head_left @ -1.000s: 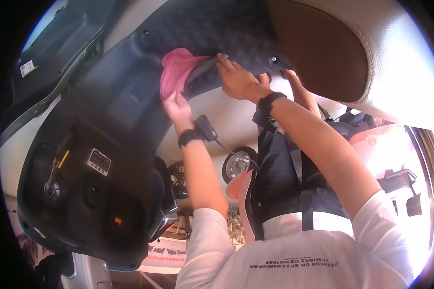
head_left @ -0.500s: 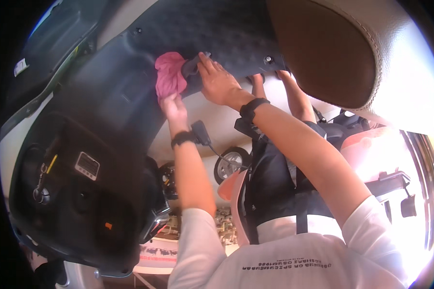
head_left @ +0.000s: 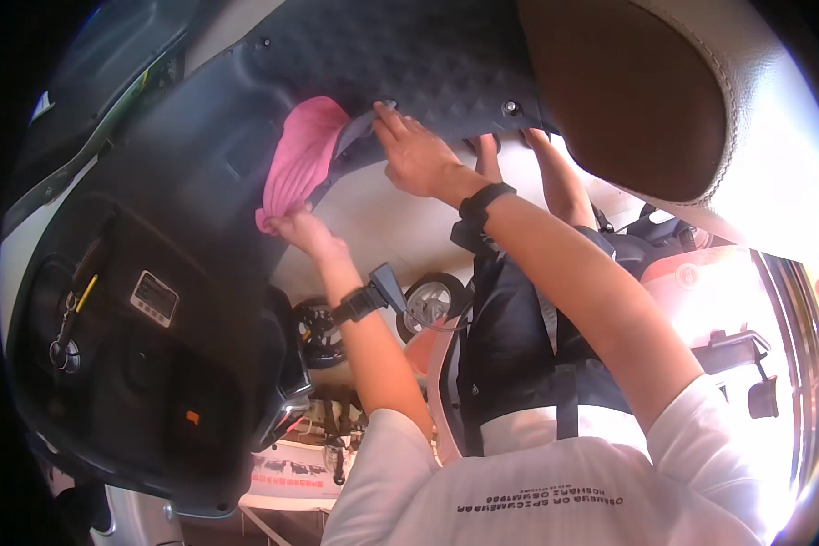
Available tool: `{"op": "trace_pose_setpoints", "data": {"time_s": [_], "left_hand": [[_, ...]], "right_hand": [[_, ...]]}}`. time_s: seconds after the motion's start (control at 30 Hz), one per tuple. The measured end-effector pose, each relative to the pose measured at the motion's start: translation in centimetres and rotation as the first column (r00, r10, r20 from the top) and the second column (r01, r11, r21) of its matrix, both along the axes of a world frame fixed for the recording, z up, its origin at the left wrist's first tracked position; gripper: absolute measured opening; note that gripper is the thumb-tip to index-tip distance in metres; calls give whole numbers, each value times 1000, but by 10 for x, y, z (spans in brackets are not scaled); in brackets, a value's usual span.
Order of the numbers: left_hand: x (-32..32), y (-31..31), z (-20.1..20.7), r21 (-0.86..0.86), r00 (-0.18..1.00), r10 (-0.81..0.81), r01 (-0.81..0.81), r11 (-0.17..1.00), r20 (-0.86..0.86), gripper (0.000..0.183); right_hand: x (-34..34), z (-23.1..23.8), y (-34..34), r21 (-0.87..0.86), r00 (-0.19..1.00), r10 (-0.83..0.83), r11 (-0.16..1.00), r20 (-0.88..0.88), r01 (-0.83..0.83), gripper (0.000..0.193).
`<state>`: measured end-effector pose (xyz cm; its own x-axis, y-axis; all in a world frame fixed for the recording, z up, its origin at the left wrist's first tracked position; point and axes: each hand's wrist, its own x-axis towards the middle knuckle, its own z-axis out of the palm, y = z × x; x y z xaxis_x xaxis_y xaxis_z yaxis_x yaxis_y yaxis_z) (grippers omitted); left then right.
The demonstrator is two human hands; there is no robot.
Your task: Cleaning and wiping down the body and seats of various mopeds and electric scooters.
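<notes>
My left hand [head_left: 309, 233] is closed on the lower end of a pink cloth [head_left: 305, 150]. The cloth stretches up from it over the edge of a scooter's black footboard [head_left: 409, 50]. My right hand [head_left: 419, 155] pinches a grey flap [head_left: 357, 129] at that same edge, fingertips on top and thumb hidden. This flap looks like a lifted edge of the floor mat, and the cloth lies against its left end. A dark band with a small box is strapped to each of my wrists.
A brown and cream seat [head_left: 628, 100] overhangs at upper right. On the left stands the scooter's black front panel [head_left: 182, 364] with a key [head_left: 64, 350] in its lock. Behind my arms are a wheel [head_left: 430, 305] and a pink scooter body [head_left: 692, 282].
My left hand has moved left and slightly down, drawing the bunched pink cloth out into a longer strip. My right hand stays nearly in place at the grey flap.
</notes>
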<state>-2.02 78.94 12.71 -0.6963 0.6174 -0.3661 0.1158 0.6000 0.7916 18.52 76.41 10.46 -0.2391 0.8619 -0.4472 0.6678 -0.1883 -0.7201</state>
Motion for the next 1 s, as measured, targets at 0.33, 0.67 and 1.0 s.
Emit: {"op": "trace_pose_setpoints", "data": {"time_s": [0.33,0.67,1.0], "left_hand": [[44,74,-75,-402,552,-830,744,533,-80,75],[99,122,-39,-666,265,-964,721,190,11,63],[53,42,-57,-824,177,-972,565,-29,156,55]], "right_hand": [[22,-18,9,184,869,-310,949,387,256,70],[56,-38,22,162,859,-191,978,476,128,62],[30,-36,11,129,973,96,984,211,-126,35]]}}
